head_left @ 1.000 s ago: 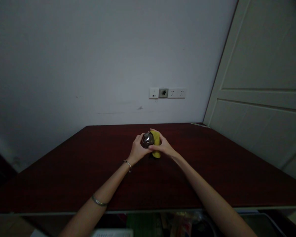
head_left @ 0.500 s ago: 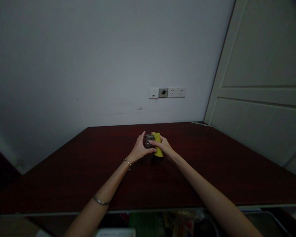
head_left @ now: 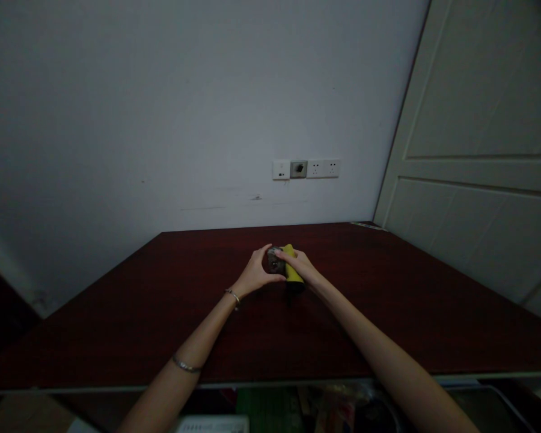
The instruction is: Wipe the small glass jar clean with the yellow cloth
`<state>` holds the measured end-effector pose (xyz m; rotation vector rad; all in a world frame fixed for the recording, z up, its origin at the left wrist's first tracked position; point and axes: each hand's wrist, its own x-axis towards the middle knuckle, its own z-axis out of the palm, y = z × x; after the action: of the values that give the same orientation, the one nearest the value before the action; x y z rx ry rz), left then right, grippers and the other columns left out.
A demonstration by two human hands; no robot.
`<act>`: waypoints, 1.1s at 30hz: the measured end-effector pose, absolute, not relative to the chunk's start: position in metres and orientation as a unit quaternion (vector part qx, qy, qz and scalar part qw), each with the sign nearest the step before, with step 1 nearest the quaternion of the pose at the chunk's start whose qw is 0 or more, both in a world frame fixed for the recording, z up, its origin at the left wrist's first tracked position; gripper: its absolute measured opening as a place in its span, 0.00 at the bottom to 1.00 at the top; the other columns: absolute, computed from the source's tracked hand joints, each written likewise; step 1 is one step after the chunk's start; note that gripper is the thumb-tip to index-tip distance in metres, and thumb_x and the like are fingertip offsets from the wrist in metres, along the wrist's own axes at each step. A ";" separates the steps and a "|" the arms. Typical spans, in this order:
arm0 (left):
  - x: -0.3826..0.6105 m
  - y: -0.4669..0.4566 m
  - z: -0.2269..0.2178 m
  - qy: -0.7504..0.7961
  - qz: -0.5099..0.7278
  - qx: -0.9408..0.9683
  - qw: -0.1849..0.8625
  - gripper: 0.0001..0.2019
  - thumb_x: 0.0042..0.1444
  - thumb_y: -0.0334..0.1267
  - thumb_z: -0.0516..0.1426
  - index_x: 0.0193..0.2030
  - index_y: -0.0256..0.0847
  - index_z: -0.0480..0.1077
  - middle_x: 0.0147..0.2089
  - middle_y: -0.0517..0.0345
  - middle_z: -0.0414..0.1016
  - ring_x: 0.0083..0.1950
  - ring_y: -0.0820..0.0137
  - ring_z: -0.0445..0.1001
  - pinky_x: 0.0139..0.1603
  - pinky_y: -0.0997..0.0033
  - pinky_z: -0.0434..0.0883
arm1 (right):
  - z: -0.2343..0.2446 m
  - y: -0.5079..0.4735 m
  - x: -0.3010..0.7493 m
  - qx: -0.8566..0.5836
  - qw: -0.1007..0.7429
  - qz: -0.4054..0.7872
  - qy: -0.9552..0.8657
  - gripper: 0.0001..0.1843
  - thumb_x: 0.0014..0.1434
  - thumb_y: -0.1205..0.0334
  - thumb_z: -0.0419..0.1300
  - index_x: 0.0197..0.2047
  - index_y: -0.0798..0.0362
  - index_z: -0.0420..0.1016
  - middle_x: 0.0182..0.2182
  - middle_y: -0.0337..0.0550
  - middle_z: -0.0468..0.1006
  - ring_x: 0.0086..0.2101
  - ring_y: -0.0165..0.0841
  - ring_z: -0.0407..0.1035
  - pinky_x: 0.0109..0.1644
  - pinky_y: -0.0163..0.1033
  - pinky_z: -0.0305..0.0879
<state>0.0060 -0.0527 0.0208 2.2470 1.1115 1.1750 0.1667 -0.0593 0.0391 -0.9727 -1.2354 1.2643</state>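
Over the middle of a dark red-brown table (head_left: 162, 313), both my hands hold one small object. It has a yellow body (head_left: 292, 270) and a shiny grey rounded end (head_left: 273, 260); I cannot make out what it is. My left hand (head_left: 255, 274) curls round the grey end from the left, with thumb and fingers closed on it. From the right, my right hand (head_left: 300, 266) wraps round the yellow body. The object lies low, close to the tabletop. Two thin bracelets show on my left arm.
A white wall stands behind the table, with a row of sockets (head_left: 305, 169) above it. A white panelled door (head_left: 478, 180) closes off the right side. Below the table's near edge, dim clutter (head_left: 306, 409) shows on a lower level.
The yellow object has tilted and sunk a little toward the table and to the right. My left hand has closed further over the grey end. The view has barely shifted.
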 end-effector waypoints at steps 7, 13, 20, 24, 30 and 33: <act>0.006 -0.055 0.023 0.399 0.437 0.795 0.136 0.44 0.32 0.49 0.67 0.57 0.37 0.59 0.54 0.45 0.66 0.56 0.59 0.66 0.57 0.58 0.62 | 0.036 -0.057 0.169 -0.367 0.531 0.536 -0.544 0.24 0.43 0.52 0.66 0.42 0.56 0.73 0.35 0.43 0.78 0.35 0.34 0.72 0.40 0.36 0.68; 0.008 -0.058 0.026 0.425 0.446 0.779 0.121 0.42 0.32 0.50 0.67 0.55 0.37 0.62 0.51 0.45 0.71 0.52 0.58 0.70 0.54 0.58 0.65 | 0.029 -0.050 0.169 -0.339 0.539 0.532 -0.559 0.27 0.48 0.49 0.62 0.50 0.53 0.70 0.45 0.45 0.76 0.45 0.37 0.70 0.52 0.41 0.64; 0.009 -0.056 0.023 0.419 0.463 0.763 0.166 0.41 0.32 0.49 0.67 0.56 0.37 0.62 0.52 0.46 0.71 0.52 0.59 0.70 0.55 0.59 0.66 | 0.026 -0.049 0.169 -0.333 0.566 0.394 -0.643 0.28 0.53 0.46 0.57 0.53 0.51 0.68 0.52 0.45 0.71 0.52 0.37 0.65 0.59 0.43 0.55; 0.010 -0.056 0.023 0.411 0.469 0.760 0.186 0.41 0.32 0.47 0.68 0.56 0.37 0.62 0.51 0.47 0.72 0.53 0.59 0.69 0.56 0.58 0.65 | 0.026 -0.049 0.171 -0.323 0.581 0.364 -0.652 0.26 0.55 0.44 0.53 0.52 0.51 0.68 0.53 0.45 0.69 0.53 0.36 0.63 0.60 0.42 0.54; 0.010 -0.059 0.024 0.408 0.445 0.775 0.188 0.42 0.34 0.48 0.67 0.57 0.36 0.61 0.52 0.46 0.71 0.53 0.58 0.69 0.56 0.57 0.65 | 0.022 -0.045 0.172 -0.344 0.603 0.346 -0.631 0.23 0.57 0.44 0.51 0.48 0.51 0.66 0.49 0.43 0.73 0.48 0.34 0.67 0.55 0.40 0.60; 0.010 -0.060 0.023 0.412 0.435 0.781 0.178 0.43 0.33 0.48 0.67 0.57 0.36 0.60 0.53 0.45 0.70 0.54 0.58 0.69 0.56 0.57 0.64 | 0.027 -0.048 0.172 -0.330 0.599 0.350 -0.640 0.21 0.56 0.45 0.53 0.45 0.52 0.69 0.48 0.43 0.74 0.48 0.35 0.67 0.55 0.41 0.60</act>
<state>0.0102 -0.0596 0.0231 2.2095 1.1648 1.2307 0.1724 -0.0482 0.0273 -0.7659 -1.4836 0.8120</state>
